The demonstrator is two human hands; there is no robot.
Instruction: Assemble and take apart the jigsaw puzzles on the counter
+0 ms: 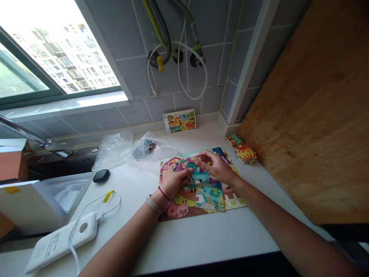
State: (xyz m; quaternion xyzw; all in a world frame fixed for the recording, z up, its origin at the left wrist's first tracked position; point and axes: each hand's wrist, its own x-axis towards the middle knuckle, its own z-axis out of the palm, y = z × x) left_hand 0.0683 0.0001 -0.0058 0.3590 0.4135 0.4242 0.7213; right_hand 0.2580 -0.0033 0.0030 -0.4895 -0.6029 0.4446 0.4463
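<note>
A brightly coloured jigsaw puzzle (175, 209) lies on the white counter, showing farm pictures with a pink pig. Some joined teal pieces (211, 196) rest on top of it. My left hand (172, 182) is over the puzzle's left part, its thumb and fingers closed on a few puzzle pieces (179, 165). From the right, my right hand (216, 167) reaches over the upper middle, thumb and fingertips bent toward each other close to those pieces. Whatever lies between its fingertips is too small to make out.
Behind the puzzle are a picture card box (181, 121) and a clear bag (144, 148) with pieces inside. Stacks of pieces (242, 149) sit by the wooden panel (311, 115). A white power bank (63, 240), its cable, a black case (101, 176) and a sink (52, 161) are left.
</note>
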